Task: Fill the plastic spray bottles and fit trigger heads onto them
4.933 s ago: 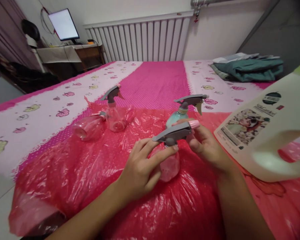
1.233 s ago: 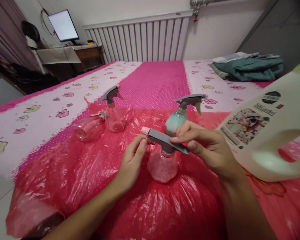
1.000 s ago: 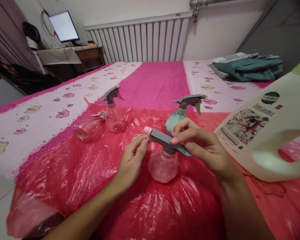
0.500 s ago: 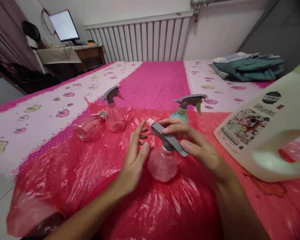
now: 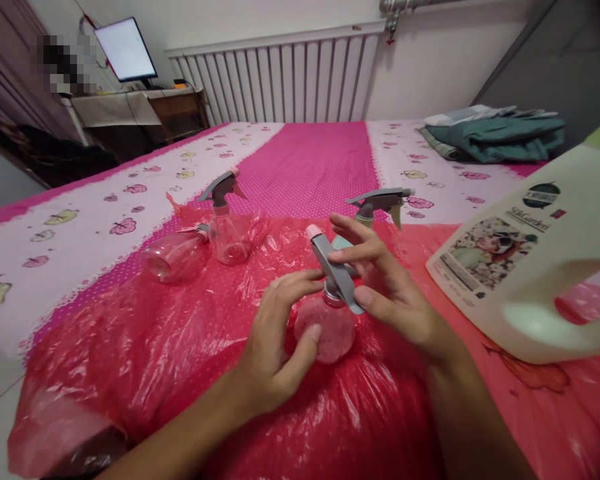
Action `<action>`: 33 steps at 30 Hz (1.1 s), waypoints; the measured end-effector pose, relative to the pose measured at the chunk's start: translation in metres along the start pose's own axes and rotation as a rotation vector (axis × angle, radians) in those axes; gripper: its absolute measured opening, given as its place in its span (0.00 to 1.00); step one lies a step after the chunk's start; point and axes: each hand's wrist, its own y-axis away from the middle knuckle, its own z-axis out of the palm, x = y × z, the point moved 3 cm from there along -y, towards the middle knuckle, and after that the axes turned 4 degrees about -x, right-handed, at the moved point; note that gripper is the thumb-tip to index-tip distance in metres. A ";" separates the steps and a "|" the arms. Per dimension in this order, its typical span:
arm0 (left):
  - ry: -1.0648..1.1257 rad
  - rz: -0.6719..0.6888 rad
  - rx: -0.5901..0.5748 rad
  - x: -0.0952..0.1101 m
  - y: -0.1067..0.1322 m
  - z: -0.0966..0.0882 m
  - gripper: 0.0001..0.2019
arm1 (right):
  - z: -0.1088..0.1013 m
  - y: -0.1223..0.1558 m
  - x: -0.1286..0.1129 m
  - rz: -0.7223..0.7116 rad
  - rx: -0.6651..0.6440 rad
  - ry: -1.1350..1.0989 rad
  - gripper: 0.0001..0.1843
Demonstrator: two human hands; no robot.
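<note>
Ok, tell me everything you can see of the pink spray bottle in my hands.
The pink spray bottle is small and round-bodied, translucent plastic that looks speckled inside. A grey trigger head with a pale pink nozzle tip sits on its neck, tilted up and away. It stands roughly upright on the red plastic sheet. The left hand cups its body; the right hand pinches the head.

spray bottle [image 5: 330,333]: small, round clear-pink body, pale pink fill inside, upright on red plastic sheet [image 5: 155,333], centre of frame, just below middle. grey trigger head [image 5: 336,275] on neck, slanting up-left; pink nozzle tip [image 5: 313,231] at upper end.
</note>
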 end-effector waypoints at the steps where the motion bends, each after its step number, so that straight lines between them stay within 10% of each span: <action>1: 0.000 0.003 -0.010 -0.001 0.000 0.000 0.25 | 0.000 0.000 0.000 0.000 -0.005 -0.004 0.16; 33: -0.143 0.134 -0.100 -0.001 -0.003 0.002 0.22 | 0.005 0.000 0.007 -0.011 -0.029 -0.139 0.30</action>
